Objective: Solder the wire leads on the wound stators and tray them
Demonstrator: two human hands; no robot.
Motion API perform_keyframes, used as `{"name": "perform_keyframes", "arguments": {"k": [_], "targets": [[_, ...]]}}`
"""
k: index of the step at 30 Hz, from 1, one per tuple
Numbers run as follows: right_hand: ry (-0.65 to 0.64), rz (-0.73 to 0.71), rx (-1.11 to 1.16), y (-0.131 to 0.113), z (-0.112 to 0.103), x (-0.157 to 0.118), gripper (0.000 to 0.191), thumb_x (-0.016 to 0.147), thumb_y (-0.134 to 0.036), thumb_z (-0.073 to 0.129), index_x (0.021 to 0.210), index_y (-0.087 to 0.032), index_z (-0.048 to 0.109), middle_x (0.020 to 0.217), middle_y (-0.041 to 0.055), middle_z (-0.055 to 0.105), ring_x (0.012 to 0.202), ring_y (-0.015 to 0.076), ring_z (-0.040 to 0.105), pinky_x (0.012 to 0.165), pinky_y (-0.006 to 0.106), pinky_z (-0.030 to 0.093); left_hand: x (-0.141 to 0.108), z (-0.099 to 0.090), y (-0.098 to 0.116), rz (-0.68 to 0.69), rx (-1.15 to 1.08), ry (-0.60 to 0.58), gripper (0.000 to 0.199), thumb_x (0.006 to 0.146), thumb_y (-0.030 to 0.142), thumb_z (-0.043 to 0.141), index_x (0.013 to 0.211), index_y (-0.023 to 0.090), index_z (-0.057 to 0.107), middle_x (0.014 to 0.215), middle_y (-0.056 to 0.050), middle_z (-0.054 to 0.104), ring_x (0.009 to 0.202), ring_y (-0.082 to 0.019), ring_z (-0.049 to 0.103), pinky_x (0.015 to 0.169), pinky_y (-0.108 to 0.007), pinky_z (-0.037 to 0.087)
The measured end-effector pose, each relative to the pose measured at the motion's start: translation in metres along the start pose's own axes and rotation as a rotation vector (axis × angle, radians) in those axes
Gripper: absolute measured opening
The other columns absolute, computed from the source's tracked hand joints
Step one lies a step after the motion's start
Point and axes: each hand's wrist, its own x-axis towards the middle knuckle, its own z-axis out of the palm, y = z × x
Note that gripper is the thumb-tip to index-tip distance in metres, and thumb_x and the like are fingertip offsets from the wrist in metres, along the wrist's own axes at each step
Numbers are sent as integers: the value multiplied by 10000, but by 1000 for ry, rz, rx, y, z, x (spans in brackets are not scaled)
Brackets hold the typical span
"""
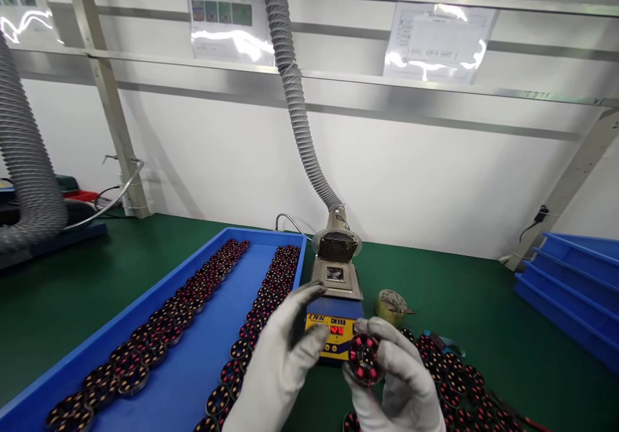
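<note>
My right hand (396,374), in a white glove with dark-stained fingertips, grips a round motor stator (366,359) between thumb and fingers. The stator is a black ring with pinkish-red segments, its face turned toward me. My left hand (285,354), gloved likewise, is beside it with thumb and fingers apart and nothing in them. Behind both hands stands a solder pot (333,335) with a yellow front panel and a lit red display. Its square metal top (336,274) sits below a round extraction hood (337,245).
A long blue tray (178,361) at left holds two bands of similar stators. More loose stators (459,387) lie at right, by a small round tub (391,306). Blue trays (570,296) are stacked at far right. A grey hose (300,109) rises from the hood.
</note>
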Motion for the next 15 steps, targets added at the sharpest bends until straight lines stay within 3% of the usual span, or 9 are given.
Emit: {"name": "perform_keyframes", "arguments": {"k": [2,3,7,10,12,13,15], "targets": [[-49,-192,-185,3,-1,-3,414,738,-20,599,1073,-262,572,1124,23,569,1002,177,581,848,304,514,-5,12,2,-161,-284,-178,434,785,465,632,1151,235,591,1158,-65,610,1106,-245,523,949,-296,406],[-76,-260,-269,4,-1,-4,434,726,1,593,1077,-254,576,1125,23,567,1001,178,577,847,305,514,-7,20,1,-222,-432,-197,405,760,462,665,1084,221,637,1083,-73,650,1028,-243,574,902,-290,446],[-101,-361,-417,7,-3,-4,357,714,-1,601,1005,-208,594,1092,33,566,990,178,573,812,295,527,-8,47,-12,-324,-733,65,217,648,370,790,743,188,721,766,-51,710,741,-183,654,707,-206,513],[2,-326,-372,7,-3,0,384,661,38,648,968,-182,578,1064,44,569,934,172,601,787,288,536,-3,44,-19,-234,-777,279,226,600,376,819,700,202,714,769,-34,717,767,-190,660,743,-217,520],[51,-323,-339,8,-3,3,437,627,62,675,982,-174,577,1067,52,571,923,180,612,777,295,537,0,35,-16,-170,-713,354,220,624,384,804,739,217,718,837,-33,720,837,-191,653,799,-214,504],[57,-327,-329,9,-3,4,453,621,66,683,992,-173,579,1072,54,573,921,184,616,769,300,540,1,31,-13,-178,-652,318,230,646,374,791,797,216,720,891,-45,716,884,-198,643,820,-212,494],[46,-345,-322,10,-4,4,456,632,60,680,1008,-178,581,1091,55,577,930,195,616,763,323,546,1,27,-6,-263,-553,127,300,665,332,779,920,192,705,977,-84,696,941,-228,625,837,-237,491]]}}
